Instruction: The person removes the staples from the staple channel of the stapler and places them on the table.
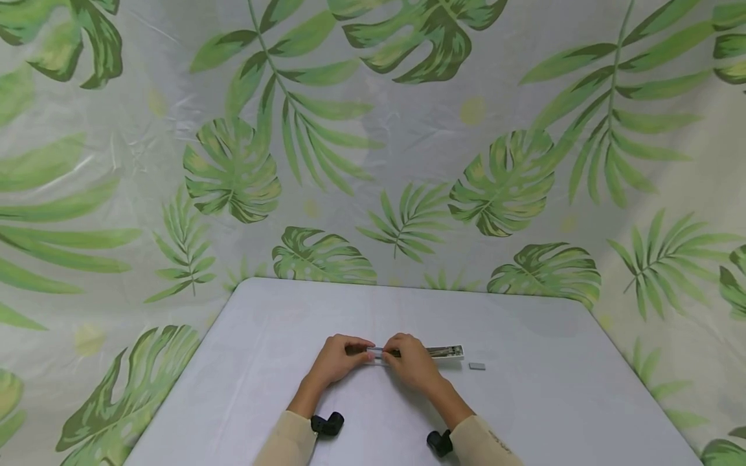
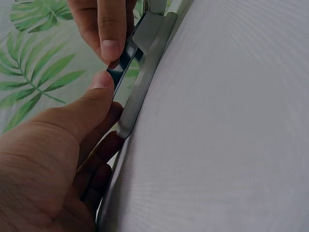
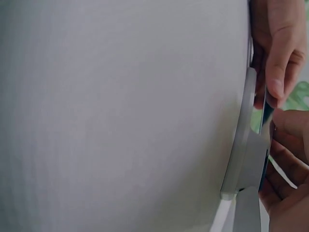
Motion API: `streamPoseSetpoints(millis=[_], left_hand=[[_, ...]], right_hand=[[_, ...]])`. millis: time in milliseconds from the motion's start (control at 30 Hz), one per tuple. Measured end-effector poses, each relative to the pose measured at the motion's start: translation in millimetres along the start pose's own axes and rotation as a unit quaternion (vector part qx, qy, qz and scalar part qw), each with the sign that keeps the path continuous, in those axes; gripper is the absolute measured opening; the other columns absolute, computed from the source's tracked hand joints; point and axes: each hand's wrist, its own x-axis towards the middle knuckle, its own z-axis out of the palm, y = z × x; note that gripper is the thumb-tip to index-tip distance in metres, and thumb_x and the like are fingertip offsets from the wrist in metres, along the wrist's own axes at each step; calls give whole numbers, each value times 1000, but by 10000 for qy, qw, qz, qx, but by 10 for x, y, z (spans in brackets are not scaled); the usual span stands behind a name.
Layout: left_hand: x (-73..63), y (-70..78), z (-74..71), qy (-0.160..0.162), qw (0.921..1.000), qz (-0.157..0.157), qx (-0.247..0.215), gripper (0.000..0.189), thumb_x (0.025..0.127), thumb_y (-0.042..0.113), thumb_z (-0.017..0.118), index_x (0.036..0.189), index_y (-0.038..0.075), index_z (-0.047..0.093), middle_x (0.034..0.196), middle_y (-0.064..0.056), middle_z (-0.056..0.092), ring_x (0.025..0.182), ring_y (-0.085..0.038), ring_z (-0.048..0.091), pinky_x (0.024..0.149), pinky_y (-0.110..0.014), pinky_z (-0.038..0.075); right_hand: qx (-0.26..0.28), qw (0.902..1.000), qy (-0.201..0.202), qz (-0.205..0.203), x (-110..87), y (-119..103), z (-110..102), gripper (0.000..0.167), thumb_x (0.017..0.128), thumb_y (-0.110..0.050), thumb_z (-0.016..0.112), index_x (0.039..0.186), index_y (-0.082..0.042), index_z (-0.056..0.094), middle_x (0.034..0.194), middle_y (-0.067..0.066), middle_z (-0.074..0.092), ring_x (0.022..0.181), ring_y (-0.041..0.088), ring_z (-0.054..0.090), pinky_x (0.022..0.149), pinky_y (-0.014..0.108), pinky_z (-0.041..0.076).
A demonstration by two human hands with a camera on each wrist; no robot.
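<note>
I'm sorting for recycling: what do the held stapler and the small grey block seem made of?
The stapler's base looks like matte grey plastic: smooth, rounded, softly lit. Its dark strip is probably polished metal, given the glossy highlights. The small grey block may be metal, from its even grey, but it's too small to tell.

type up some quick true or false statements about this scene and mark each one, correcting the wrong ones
1. The left hand and right hand both hold the stapler. True.
2. The right hand holds a small grey block. False: the block lies apart from both hands, on the table.
3. In the head view, the small grey block is left of the stapler. False: it lies just past the stapler's right end.
4. The backdrop has green leaves on it. True.
5. The table is black. False: it is whitish.
</note>
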Motion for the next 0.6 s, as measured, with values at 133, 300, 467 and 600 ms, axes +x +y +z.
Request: streamPoseSetpoints(millis=[133,300,467,600], left_hand=[[2,7,-16,19,10000,-25,-2,28,89,47,79,111,29,81,107,11,79,110,-15,71,101,-44,54],[1,8,-22,41,9999,-131,-28,28,88,47,80,110,30,81,105,12,79,109,-14,71,100,-43,55],[-9,7,-19,26,9998,-198,-81,29,88,48,80,110,29,81,106,11,79,110,-15,71,100,-45,55],[-19,14,-25,-4,9998,-160,-99,29,88,47,80,111,29,81,107,10,79,111,-17,71,101,-46,54]], right_hand=[[175,9998,56,-10,10,-10,9,11,94,-19,76,89,-9,79,100,1,73,100,23,67,90,45,55],[444,9989,158,67,9,-5,21,14,92,-21,78,90,-8,79,99,0,74,98,21,69,88,41,56],[680,9971,320,144,-1,-18,17,8,91,-19,81,93,-12,79,96,-2,74,94,16,69,83,34,57],[757,9963,387,131,3,-28,24,5,91,-17,81,94,-15,78,94,-3,74,91,13,69,79,30,57]])
